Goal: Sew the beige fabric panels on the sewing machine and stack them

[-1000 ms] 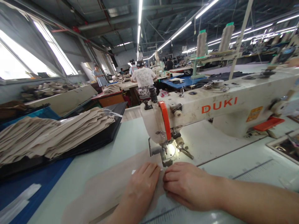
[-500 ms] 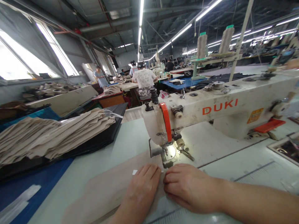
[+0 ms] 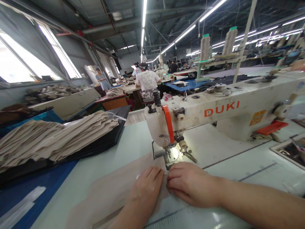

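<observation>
Single view: head-worn camera, set above the sewing table (image 3: 114, 149), facing forward and down. Near field: left hand (image 3: 145, 190) and right hand (image 3: 190, 184), close beneath the lens. Middle field: DUKI sewing machine (image 3: 221, 108). Far field: blue worktable (image 3: 188, 84), wide-angle.

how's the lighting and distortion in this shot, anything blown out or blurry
Head view: the window at left is blown out white; a bright pool of light sits at the needle; glare spots show on the table at the bottom; the wide lens bows the machine and ceiling lights; the far right edge looks soft.
</observation>
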A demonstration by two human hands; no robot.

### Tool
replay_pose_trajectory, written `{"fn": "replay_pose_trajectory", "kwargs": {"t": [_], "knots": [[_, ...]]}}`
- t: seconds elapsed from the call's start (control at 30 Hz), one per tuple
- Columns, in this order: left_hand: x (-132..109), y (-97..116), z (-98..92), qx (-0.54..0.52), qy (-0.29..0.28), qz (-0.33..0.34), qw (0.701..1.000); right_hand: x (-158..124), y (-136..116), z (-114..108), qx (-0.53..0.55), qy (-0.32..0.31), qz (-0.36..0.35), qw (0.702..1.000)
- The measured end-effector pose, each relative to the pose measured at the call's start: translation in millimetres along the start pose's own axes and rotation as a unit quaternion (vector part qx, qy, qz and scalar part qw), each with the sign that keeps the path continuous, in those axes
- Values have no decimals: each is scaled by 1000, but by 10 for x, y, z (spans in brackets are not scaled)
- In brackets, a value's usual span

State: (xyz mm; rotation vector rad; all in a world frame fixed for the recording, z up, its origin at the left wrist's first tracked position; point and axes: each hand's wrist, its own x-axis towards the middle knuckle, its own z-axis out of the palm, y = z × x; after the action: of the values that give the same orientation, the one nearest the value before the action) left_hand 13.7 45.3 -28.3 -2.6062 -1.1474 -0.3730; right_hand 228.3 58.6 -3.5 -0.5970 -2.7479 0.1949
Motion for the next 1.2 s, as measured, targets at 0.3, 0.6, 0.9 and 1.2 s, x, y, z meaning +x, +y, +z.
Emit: {"fn": "replay_pose_trajectory", "kwargs": {"t": [0.3,0.6,0.9,1.2], "knots": [[-130,12,-47,-56,36,-37,997,90,98,10,-62,2,97,993],[85,-65,30,-92,17,-62,994,168,160,-13,-87,9,126,988],[302,-113,89,-97,-13,-77,992,160,229,-34,-100,19,147,984],[318,-92,128,-106,-1,-69,992,112,265,-1,-116,24,162,980]]}}
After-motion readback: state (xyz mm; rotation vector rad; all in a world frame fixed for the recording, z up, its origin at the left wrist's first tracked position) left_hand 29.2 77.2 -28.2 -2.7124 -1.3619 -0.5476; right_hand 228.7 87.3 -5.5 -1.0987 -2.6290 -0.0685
